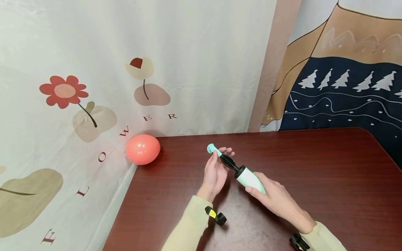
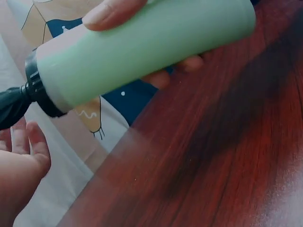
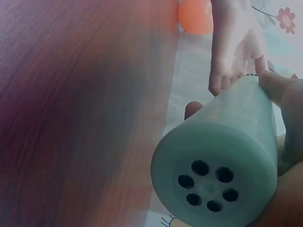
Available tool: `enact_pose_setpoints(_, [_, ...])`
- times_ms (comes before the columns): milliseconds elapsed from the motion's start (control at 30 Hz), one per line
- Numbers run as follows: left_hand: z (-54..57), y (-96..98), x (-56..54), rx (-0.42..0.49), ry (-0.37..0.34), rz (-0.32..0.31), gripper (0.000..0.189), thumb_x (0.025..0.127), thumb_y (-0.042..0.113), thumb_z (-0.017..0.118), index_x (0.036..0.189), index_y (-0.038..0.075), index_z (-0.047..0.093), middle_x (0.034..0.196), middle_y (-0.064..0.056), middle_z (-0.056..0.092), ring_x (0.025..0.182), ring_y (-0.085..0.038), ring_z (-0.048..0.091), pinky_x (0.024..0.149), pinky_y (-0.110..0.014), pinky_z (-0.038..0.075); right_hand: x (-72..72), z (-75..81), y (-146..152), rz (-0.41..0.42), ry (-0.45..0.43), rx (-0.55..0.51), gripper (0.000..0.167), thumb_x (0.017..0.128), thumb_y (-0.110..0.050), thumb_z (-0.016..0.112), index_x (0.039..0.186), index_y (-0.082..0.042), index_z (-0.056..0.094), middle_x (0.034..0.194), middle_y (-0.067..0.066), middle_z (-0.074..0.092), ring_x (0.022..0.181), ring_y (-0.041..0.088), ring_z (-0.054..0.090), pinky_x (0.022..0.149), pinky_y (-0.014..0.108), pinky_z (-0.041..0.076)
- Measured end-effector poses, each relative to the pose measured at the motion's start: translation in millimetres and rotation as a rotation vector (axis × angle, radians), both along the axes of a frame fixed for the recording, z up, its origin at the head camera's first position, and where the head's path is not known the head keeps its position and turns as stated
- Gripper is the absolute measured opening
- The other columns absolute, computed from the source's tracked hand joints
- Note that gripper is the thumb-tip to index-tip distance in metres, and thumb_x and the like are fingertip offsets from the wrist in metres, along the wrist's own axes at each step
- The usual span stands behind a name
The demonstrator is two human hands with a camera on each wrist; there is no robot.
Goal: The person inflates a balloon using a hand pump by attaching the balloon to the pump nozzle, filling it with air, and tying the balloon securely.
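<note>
- Broadly, a white cloth (image 1: 201,62) backs the room, running along the left and far sides of the worktop (image 1: 329,174); it bears flower prints and the letters FLOWER.
- A second hanging (image 1: 345,104), tan and navy with white trees, covers the far right behind a pinkish band.
- The worktop is dark reddish-brown with visible wood grain, rounded at its far right corner, with a pale sheen toward the front.
- Pale yellow-green sleeves (image 1: 188,226) reach in from the front.
- A pale green hand pump (image 1: 250,180) is tilted above the worktop, its black nozzle (image 1: 228,161) toward the far left; its base shows six holes.
- The right grip (image 1: 279,198) is wrapped round the pump's body.
- The left grip (image 1: 216,174) pinches at the nozzle's tip, other fingers loosely extended.
- A red balloon (image 1: 142,150) sits at the worktop's far left corner, by the white cloth.
- A small, limp teal balloon (image 1: 211,149) is at the nozzle's tip, between left thumb and fingers.
</note>
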State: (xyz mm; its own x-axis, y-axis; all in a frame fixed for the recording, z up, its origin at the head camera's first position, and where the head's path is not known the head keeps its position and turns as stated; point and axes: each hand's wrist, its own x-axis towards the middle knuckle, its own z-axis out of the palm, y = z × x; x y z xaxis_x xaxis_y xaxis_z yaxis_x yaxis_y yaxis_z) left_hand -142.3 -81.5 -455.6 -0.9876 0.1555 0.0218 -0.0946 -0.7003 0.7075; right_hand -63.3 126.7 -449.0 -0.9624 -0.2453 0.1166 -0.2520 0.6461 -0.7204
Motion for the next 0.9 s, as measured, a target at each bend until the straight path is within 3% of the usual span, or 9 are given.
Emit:
enact_pose_setpoints(100, [1.2,4.4,0.0,0.006,-0.007,-0.016,0.032,0.115,0.032,0.032,0.112,0.014,0.058,0.116,-0.005,0.07,0.117,-0.024,0.064,0.106,-0.042,0.04,-0.7,-0.1,-2.3,0.011,-0.007,0.002,0.048,0.099,-0.047,0.068,0.136,-0.018,0.059,0.098,-0.007,0.064,0.08,0.008,0.058,0.066,0.031,0.048])
enact_pose_setpoints(233, [0.7,13.5,1.4,0.006,-0.084,0.06,0.028,0.115,0.032,0.032,0.101,0.016,0.051,0.104,-0.004,0.068,0.104,-0.023,0.067,0.094,-0.038,0.047,-2.6,1.0,-5.5,0.018,-0.043,0.01,0.051,0.1,-0.05,0.066,0.137,-0.016,0.059,0.1,-0.006,0.065,0.08,0.009,0.058,0.067,0.032,0.048])
enact_pose_setpoints(367, [-2.2,17.1,3.8,0.056,-0.164,0.122,0.032,0.114,0.038,0.033,0.106,0.013,0.051,0.099,-0.004,0.063,0.094,-0.022,0.061,0.087,-0.034,0.047,-3.3,1.4,-8.3,0.027,-0.071,0.025,0.052,0.1,-0.052,0.065,0.137,-0.016,0.059,0.099,-0.005,0.065,0.08,0.01,0.058,0.067,0.032,0.048])
enact_pose_setpoints(467, [-3.2,15.8,5.0,0.106,-0.167,0.111,0.037,0.114,0.041,0.029,0.112,0.013,0.053,0.101,-0.004,0.06,0.092,-0.02,0.055,0.084,-0.032,0.044,-3.3,1.8,-9.8,0.03,-0.078,0.027,0.051,0.1,-0.051,0.065,0.135,-0.014,0.06,0.098,-0.005,0.065,0.079,0.01,0.058,0.067,0.032,0.048])
enact_pose_setpoints(567, [-0.5,14.7,4.7,0.129,-0.145,0.118,0.037,0.114,0.04,0.029,0.108,0.013,0.054,0.099,-0.003,0.058,0.089,-0.019,0.052,0.079,-0.03,0.045,-3.5,2.8,-9.9,0.032,-0.105,0.026,0.056,0.096,-0.051,0.07,0.132,-0.01,0.061,0.095,-0.004,0.065,0.077,0.01,0.058,0.065,0.031,0.048])
enact_pose_setpoints(733, [1.6,16.0,0.1,0.055,-0.17,0.287,0.036,0.114,0.039,0.032,0.095,0.014,0.05,0.088,-0.001,0.058,0.075,-0.015,0.053,0.068,-0.025,0.044,-4.2,3.7,-7.9,0.093,-0.153,0.034,0.05,0.087,-0.042,0.079,0.12,-0.01,0.061,0.084,-0.005,0.061,0.067,0.008,0.054,0.058,0.027,0.046])
enact_pose_setpoints(833, [-1.3,15.6,-2.8,0.003,-0.208,0.388,0.034,0.114,0.037,0.033,0.096,0.013,0.048,0.081,-0.001,0.056,0.065,-0.013,0.05,0.061,-0.023,0.042,-3.2,2.3,-6.4,0.146,-0.173,0.016,0.049,0.089,-0.041,0.077,0.126,-0.014,0.059,0.081,-0.007,0.06,0.063,0.007,0.054,0.055,0.027,0.046])
enact_pose_setpoints(900, [-3.2,14.1,-3.5,-0.004,-0.213,0.415,0.031,0.115,0.036,0.033,0.098,0.013,0.047,0.079,-0.001,0.054,0.062,-0.012,0.047,0.059,-0.023,0.04,-1.6,1.3,-5.4,0.169,-0.217,-0.02,0.054,0.093,-0.044,0.075,0.135,-0.018,0.055,0.079,-0.007,0.062,0.059,0.007,0.056,0.052,0.028,0.048])
